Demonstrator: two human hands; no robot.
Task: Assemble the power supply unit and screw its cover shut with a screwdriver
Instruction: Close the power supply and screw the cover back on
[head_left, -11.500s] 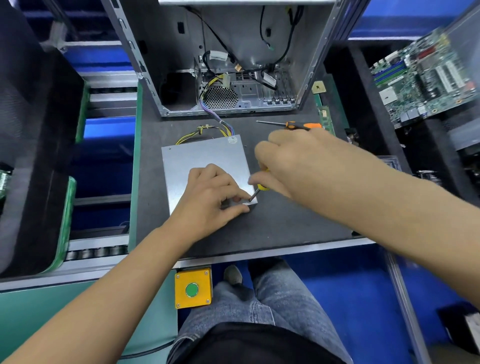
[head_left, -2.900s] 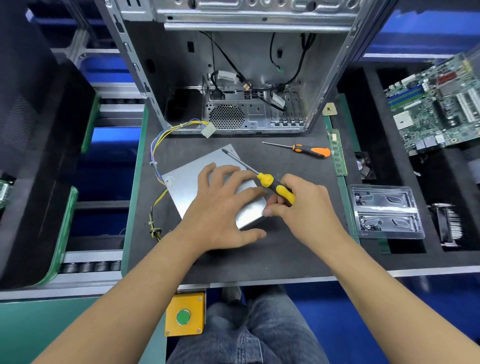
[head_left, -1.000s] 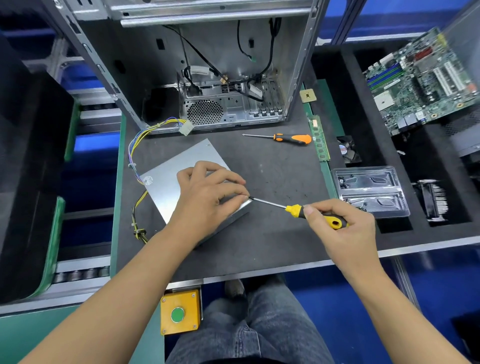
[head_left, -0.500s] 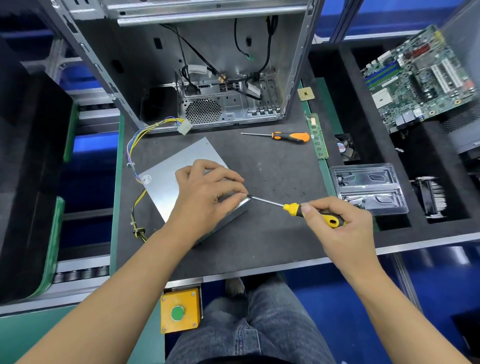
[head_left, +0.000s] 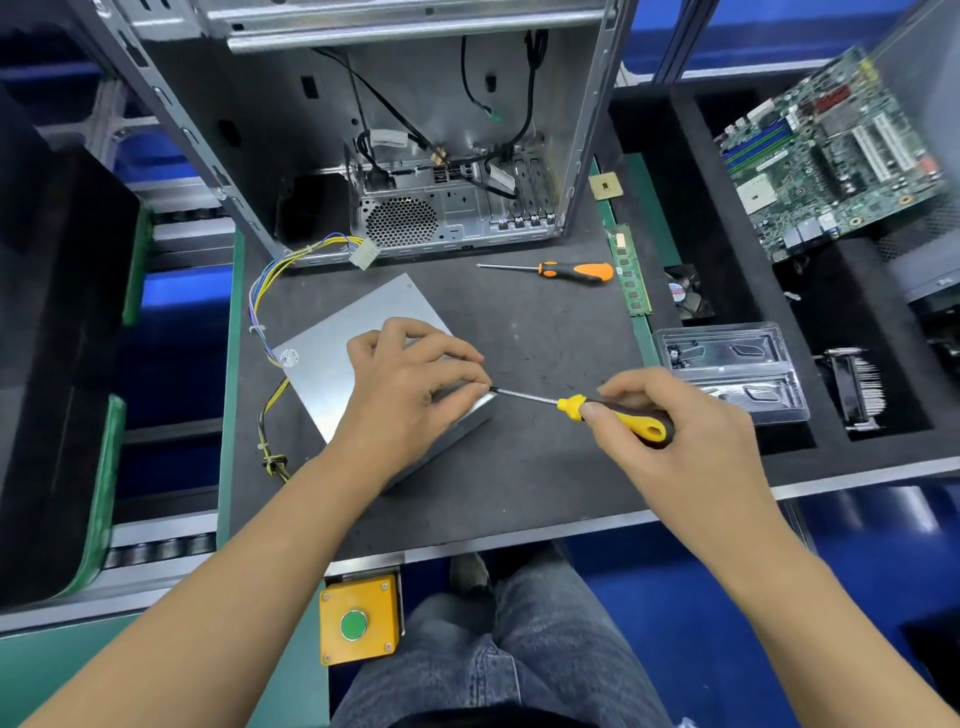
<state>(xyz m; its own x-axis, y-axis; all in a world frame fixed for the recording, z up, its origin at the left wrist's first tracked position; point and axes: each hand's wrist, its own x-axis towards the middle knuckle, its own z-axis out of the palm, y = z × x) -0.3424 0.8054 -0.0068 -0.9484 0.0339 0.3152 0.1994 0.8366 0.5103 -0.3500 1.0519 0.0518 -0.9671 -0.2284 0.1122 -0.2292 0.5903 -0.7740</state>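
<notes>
We have the PSU (head_left: 332, 358) lying flat on the mat (head_left: 519, 467), turned at an angle so its right side wall faces the driver. Left hand (head_left: 410, 384) rests on the cover, fingers curled, index and thumb pinched at the right edge where the tip meets it; probably steadying a screw, though the screw itself is hidden. Right hand (head_left: 670, 431) wraps the yellow-black handle of the screwdriver (head_left: 571, 408), shaft held nearly level so it enters the side wall straight. A spare orange screwdriver (head_left: 571, 270) lies near the case (head_left: 415, 156). Against half a second ago: same grips, same contact point, the hands barely shifted. Nearly three seconds ago the driver was raised over the cover, tip pointing away.
</notes>
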